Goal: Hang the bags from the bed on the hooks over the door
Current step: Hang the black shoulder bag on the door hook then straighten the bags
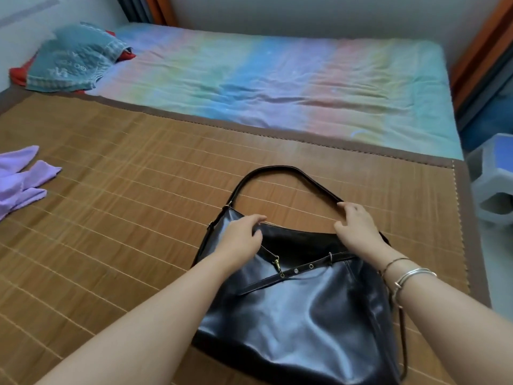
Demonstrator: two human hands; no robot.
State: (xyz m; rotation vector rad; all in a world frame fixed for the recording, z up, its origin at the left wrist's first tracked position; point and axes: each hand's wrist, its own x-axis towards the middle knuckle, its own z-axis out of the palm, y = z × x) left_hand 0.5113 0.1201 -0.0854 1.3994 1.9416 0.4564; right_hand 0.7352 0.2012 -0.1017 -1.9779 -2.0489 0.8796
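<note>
Hands first: the left hand (241,237) is curled over the top edge of the black bag (299,301), fingers hooked into its open mouth, and the right hand (356,226) is closed around the strap (277,169) just where it comes down to the bag's right corner. Two bangles (408,275) sit on the right wrist. The bag lies flat on the bamboo mat (111,218) that covers the near part of the bed, its strap arched away from the person and resting on the mat. A thin belt (308,266) with eyelets and a small brass clip crosses the front of the bag.

Beyond the bag, a rainbow-coloured sheet (277,87) covers the far half of the bed. Far to the left of the bag lies a purple cloth (19,179); a teal pillow (75,56) sits in the far left corner. Neither door nor hooks are in view.

The risk, as I judge it, is in the lift. Gripped by the soft mouth edge, the bag may sag open and tip, spilling anything inside. The loose clip and belt could also snag, and the strap may twist before it reaches a hook.
</note>
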